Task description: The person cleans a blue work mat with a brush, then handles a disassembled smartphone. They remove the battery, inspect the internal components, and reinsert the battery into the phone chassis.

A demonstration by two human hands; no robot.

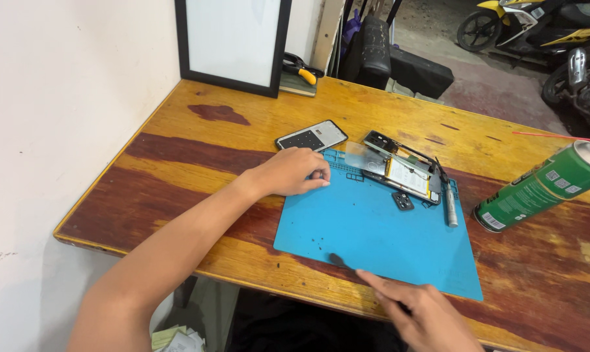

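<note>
Your wooden table (197, 140) carries a blue mat (373, 238), with a green spray can (542, 186) lying on its side off to the right, pale label patches near its base. The opened phone (405, 173) sits at the mat's far edge, long axis slanting away-left to near-right, and your left hand (295, 171) is the closer one, curled loosely on the mat corner, gripping nothing. Your right hand (422, 313) is pinched on a dark tool (342, 262), tip pointing up-left toward the phone. A second phone (311, 135) lies just beyond your left hand.

right hand (431, 319) cut off below, held tool (339, 262) mostly hidden
</note>
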